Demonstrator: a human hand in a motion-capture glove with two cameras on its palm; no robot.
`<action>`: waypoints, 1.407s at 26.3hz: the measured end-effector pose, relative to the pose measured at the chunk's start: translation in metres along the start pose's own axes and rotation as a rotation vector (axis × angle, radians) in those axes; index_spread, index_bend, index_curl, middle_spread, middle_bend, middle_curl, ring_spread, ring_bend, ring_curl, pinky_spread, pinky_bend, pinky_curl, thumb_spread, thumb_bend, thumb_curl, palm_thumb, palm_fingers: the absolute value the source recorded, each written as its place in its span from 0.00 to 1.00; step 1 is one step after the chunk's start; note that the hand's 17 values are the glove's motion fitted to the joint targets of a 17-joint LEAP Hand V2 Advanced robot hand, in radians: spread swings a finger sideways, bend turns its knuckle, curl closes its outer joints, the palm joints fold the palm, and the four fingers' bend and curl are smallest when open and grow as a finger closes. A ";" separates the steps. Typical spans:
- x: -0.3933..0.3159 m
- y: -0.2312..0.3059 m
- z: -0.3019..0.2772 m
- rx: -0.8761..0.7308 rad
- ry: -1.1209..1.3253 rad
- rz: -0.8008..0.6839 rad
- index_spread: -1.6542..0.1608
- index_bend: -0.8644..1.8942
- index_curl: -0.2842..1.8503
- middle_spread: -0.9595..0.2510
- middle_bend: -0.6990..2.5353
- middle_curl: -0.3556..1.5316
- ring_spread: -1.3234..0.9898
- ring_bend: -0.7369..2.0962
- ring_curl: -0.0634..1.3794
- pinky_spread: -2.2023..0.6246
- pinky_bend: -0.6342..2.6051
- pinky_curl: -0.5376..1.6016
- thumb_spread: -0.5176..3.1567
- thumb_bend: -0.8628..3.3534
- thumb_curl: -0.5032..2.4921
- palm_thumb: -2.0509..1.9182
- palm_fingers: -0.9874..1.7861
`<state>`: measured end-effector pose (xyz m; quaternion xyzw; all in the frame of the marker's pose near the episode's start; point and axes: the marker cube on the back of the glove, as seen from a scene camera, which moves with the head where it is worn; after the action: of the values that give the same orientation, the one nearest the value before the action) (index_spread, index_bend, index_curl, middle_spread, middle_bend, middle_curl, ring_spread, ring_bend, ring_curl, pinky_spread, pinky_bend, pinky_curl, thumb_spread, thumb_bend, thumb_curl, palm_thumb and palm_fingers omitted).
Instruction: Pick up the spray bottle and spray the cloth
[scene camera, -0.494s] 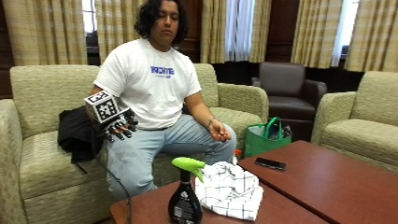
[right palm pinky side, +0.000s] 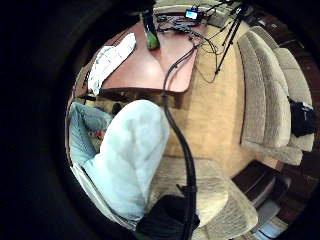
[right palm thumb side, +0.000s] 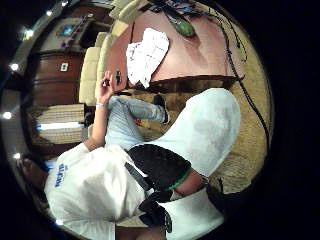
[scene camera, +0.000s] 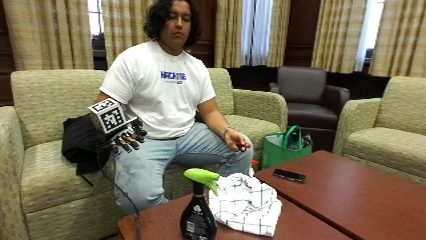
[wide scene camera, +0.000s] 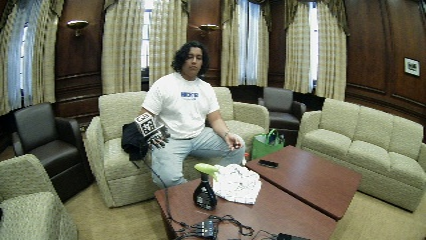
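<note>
— What sort of room is it?
— Dark wood-panelled walls, tall windows hung with checked curtains, two wall lamps lit above.
— And the seating?
— Beige sofas on both sides, a dark leather armchair at the back (another stands at the far side).
— The floor?
— Tan carpet, with two reddish-brown desks side by side.

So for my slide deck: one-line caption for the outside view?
Seated person raises gloved right hand above the lap; spray bottle and checked cloth wait on the table.
</note>
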<state>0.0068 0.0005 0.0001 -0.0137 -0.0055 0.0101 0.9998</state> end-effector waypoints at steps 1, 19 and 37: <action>0.001 0.000 0.001 0.003 0.000 -0.003 0.69 0.37 0.21 0.66 0.29 0.28 0.53 0.35 0.13 0.85 0.31 0.34 0.35 0.21 0.23 0.58 0.43; 0.034 -0.084 0.012 -0.037 -0.155 -0.001 0.67 0.37 0.23 0.65 0.29 0.33 0.53 0.35 0.18 0.85 0.30 0.37 0.38 0.20 0.25 0.59 0.42; 0.046 -0.210 0.032 0.066 -0.594 0.093 0.67 0.34 0.21 0.66 0.30 0.36 0.53 0.39 0.22 0.86 0.32 0.40 0.38 0.20 0.27 0.61 0.40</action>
<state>0.0569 -0.2076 0.0382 0.0221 -0.2966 0.0596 0.9529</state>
